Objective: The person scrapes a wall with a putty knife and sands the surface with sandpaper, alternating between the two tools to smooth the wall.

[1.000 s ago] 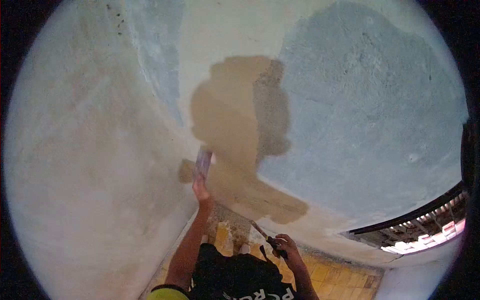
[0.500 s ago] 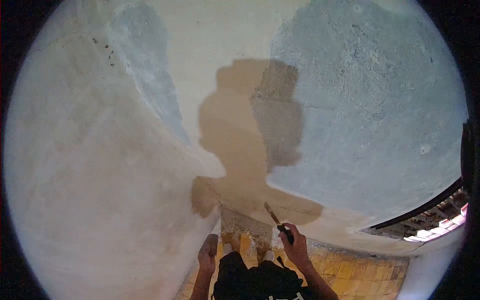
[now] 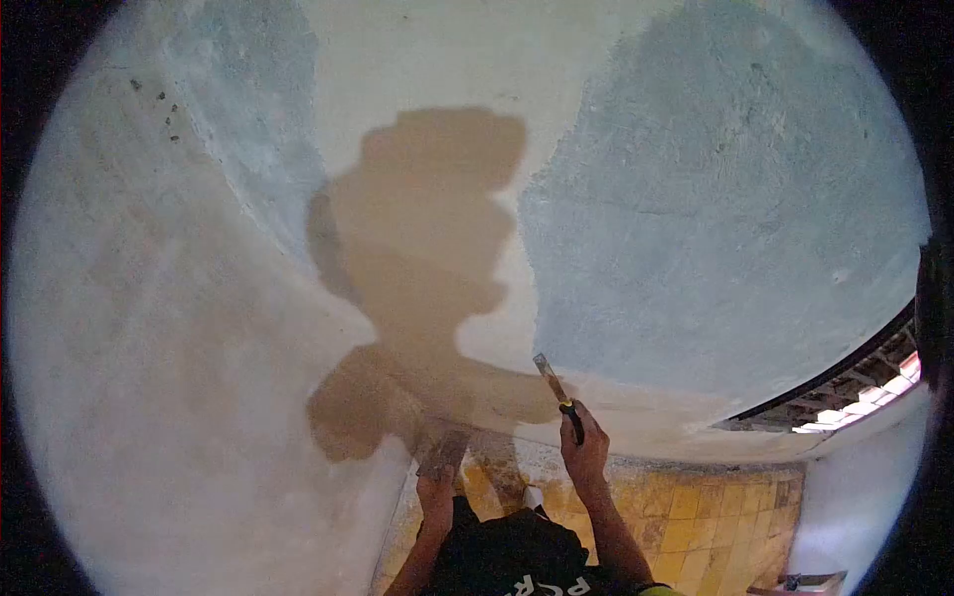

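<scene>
My right hand [image 3: 586,452] is closed around the black and yellow handle of a narrow putty knife [image 3: 553,380]. Its stained blade points up, and the tip overlaps the lower left edge of the large grey patch [image 3: 715,228] on the wall. Lower and to the left, my left hand [image 3: 435,500] grips a flat, rectangular, brownish-grey plate [image 3: 443,455] whose exact kind I cannot tell. The plate stands up from the fingers in front of the wall's foot. A shadow of a head and shoulders falls across the cream wall [image 3: 437,60] between the patches.
Another grey patch [image 3: 248,99] lies at upper left, beside the pale left wall [image 3: 149,348]. Yellow tiles [image 3: 686,517] cover the floor below. A dark-edged opening [image 3: 855,402] curves along the right, and a small dark-topped object [image 3: 810,584] sits at lower right.
My right hand has risen slightly with the putty knife, its tip now at the grey patch. The left hand has moved right and up, turning the plate more into view. The shadow has shifted left.
</scene>
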`<state>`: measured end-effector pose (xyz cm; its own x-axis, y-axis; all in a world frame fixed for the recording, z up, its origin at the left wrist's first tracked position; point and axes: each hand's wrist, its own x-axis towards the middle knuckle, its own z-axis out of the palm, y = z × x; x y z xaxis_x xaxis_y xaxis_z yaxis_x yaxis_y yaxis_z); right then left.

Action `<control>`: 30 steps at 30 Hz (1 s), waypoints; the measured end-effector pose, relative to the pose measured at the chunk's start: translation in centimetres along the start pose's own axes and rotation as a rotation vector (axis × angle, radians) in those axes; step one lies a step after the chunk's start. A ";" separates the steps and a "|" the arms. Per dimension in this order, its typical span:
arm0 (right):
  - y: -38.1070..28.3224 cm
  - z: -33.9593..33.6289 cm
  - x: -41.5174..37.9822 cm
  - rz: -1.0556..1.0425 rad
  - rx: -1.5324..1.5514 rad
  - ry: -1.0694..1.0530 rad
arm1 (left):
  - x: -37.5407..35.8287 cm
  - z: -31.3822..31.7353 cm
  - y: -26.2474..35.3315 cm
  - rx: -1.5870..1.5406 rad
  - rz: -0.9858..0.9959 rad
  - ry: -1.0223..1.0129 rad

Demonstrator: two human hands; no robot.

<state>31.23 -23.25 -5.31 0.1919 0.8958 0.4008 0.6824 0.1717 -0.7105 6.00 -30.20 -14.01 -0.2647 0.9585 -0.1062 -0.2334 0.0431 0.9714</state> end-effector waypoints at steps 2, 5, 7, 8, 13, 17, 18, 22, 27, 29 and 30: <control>-0.6 0.2 -0.1 0.037 -0.072 0.002 | 0.1 0.1 1.1 -0.094 -0.010 -0.062; -1.5 0.4 -0.2 -0.055 -0.079 0.163 | 1.5 0.5 2.5 -0.216 -0.093 -0.109; -1.2 1.0 -0.3 0.044 -0.126 0.156 | 2.7 -0.3 2.0 -0.160 -0.095 -0.148; -1.4 0.7 -0.5 0.056 -0.139 0.172 | 3.1 -0.6 1.6 -0.104 -0.089 -0.160; -3.4 -0.2 0.6 0.047 -0.144 0.198 | 5.2 -1.0 4.5 0.124 -0.010 -0.230; -4.2 -1.8 1.1 -0.026 -0.207 0.195 | 6.5 -1.4 3.4 0.077 0.039 -0.391; -4.8 -1.9 1.1 -0.019 -0.212 0.200 | 6.3 -2.3 2.9 0.078 0.036 -0.400; -5.6 -2.6 1.2 0.030 -0.247 0.176 | 4.5 -1.3 6.1 0.131 0.001 -0.315; -5.1 -2.4 2.0 -0.019 -0.293 0.198 | 5.0 -1.9 5.5 0.042 -0.002 -0.313; -6.3 -2.9 2.2 0.031 -0.335 0.110 | 4.5 -2.3 4.6 0.013 0.004 -0.290; -6.2 -3.2 2.0 0.031 -0.337 0.102 | 4.3 -2.1 3.8 0.011 -0.001 -0.285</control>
<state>29.65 -23.78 1.73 0.2740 0.8498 0.4503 0.8665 -0.0151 -0.4989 2.05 -26.45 -11.23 0.0094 0.9990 -0.0448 -0.2229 0.0458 0.9738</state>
